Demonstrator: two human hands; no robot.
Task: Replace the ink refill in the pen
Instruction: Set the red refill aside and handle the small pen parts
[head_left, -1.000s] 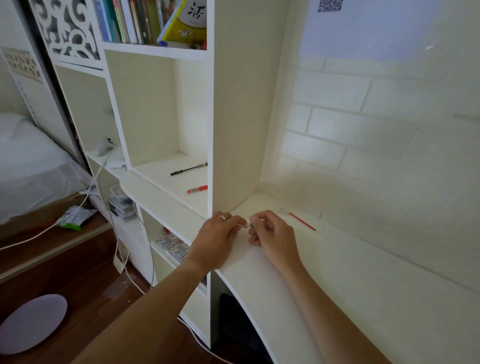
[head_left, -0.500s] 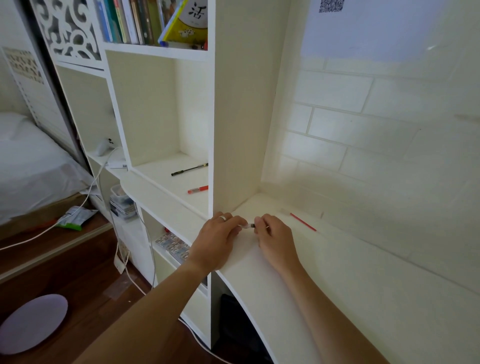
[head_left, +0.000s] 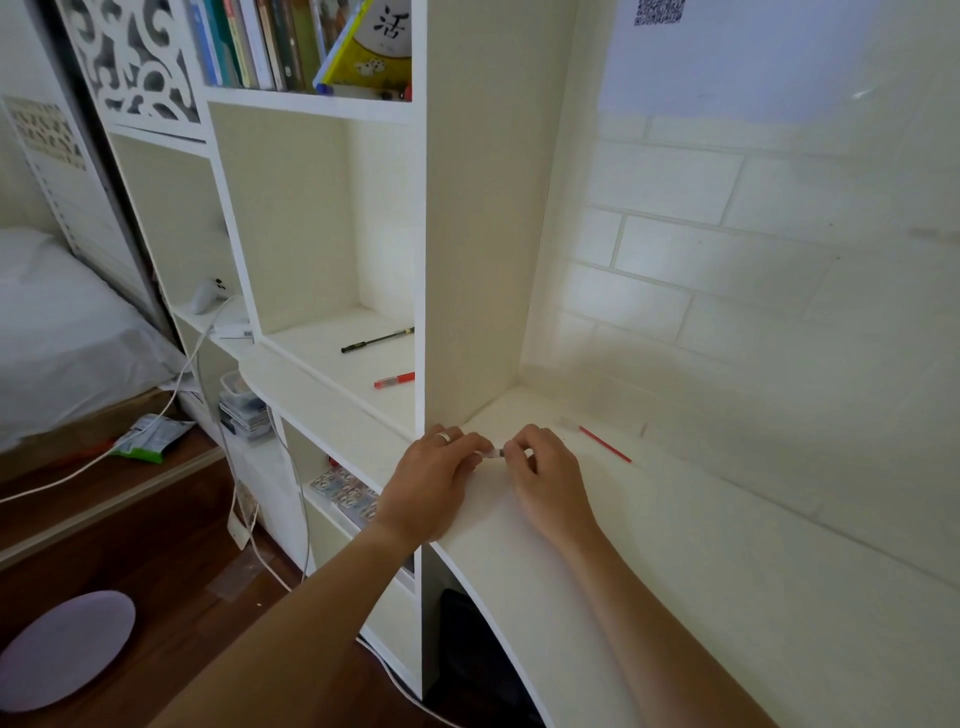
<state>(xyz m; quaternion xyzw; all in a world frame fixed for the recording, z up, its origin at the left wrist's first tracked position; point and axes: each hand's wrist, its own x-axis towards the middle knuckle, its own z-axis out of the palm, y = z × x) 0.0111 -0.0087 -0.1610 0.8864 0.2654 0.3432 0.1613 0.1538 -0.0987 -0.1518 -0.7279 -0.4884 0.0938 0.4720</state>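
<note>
Two bare hands meet at the middle of the frame, low over the white laminate bench (head_left: 649, 571). The left hand (head_left: 436, 483), with a silver ring on one finger, and the right hand (head_left: 545, 478) face each other with knuckles up. Between them they pinch a small clear pen part with a dark tip (head_left: 496, 454); only a short piece shows in the gap, so how much of the pen each hand hides cannot be told. The fingers (head_left: 480, 446) of the left hand are pressed together around one end, and those of the right hand curl closed around the other.

Just right of the hands, a thin red ink refill (head_left: 605, 444) lies flat on the bench, slanting down to the right, near the pale brick-pattern wall (head_left: 727, 270) and apart from both hands.

Left of the hands, past the upright white shelf panel (head_left: 478, 234), an open shelf compartment holds a slim black pen (head_left: 376, 340) and, nearer the front edge, a red capped pen (head_left: 395, 382), both lying flat and apart. Books (head_left: 291, 47) stand in the compartment at the upper left of the frame.
</note>
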